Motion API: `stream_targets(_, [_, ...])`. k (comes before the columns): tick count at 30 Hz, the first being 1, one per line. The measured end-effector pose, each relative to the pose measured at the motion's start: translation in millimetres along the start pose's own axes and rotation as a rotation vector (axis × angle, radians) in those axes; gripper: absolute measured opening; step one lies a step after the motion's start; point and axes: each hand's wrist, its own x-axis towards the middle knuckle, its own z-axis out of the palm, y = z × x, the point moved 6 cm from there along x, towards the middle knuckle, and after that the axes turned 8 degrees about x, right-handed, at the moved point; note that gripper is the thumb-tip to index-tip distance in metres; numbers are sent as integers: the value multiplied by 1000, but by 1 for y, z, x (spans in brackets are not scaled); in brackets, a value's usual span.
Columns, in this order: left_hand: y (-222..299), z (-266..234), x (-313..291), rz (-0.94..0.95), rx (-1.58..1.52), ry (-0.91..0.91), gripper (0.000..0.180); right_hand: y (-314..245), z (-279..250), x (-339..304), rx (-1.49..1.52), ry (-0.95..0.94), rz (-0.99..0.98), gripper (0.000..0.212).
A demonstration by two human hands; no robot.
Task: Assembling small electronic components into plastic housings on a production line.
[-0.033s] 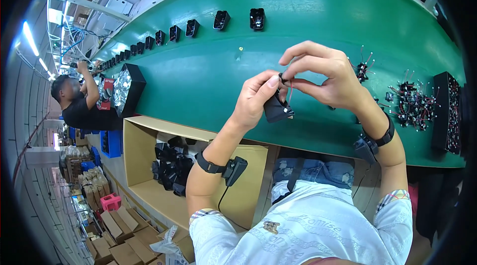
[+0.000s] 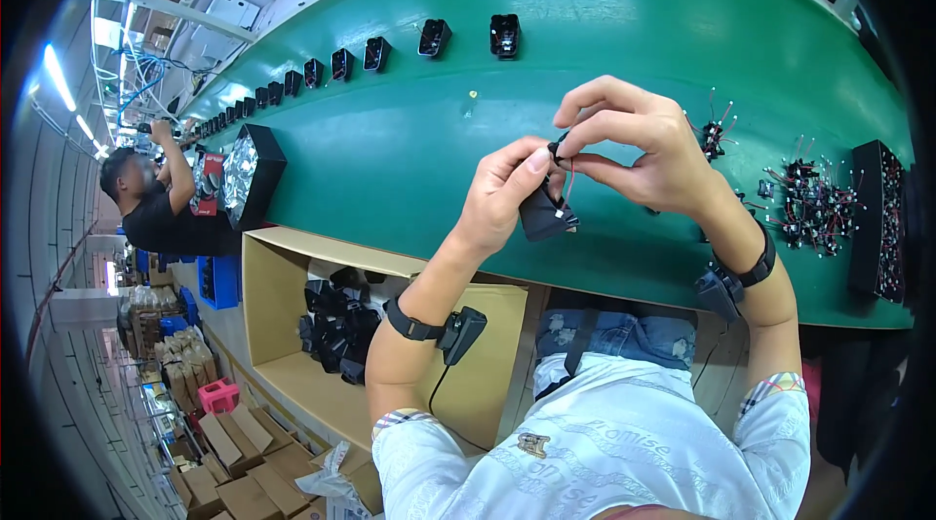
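Above the near part of the green table, my left hand (image 2: 504,191) is closed round a small black plastic housing (image 2: 548,215), held tilted with its lower end hanging out below the fingers. A thin red wire (image 2: 570,179) with a white connector (image 2: 559,214) hangs along it. My right hand (image 2: 639,145) pinches a small dark part at the top of the housing between thumb and forefinger. Its other fingers are bent and raised. The exact shape of that part is hidden by the fingertips.
A row of black housings (image 2: 504,37) runs along the table's far side to the left. At right lie a heap of small wired parts (image 2: 814,198) and a full black tray (image 2: 877,218). An open cardboard box (image 2: 283,325) holds black pieces. Another person (image 2: 156,189) works at left.
My right hand has shifted very slightly at the top of the housing. Both hands keep their hold.
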Motion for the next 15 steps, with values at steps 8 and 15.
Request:
stream_targets(8, [-3, -1, 0, -6, 67, -56, 36, 10, 7, -2, 79, -49, 90, 18])
stream_targets(15, [-10, 1, -1, -116, -139, -133, 40, 8, 12, -1, 90, -55, 47, 18])
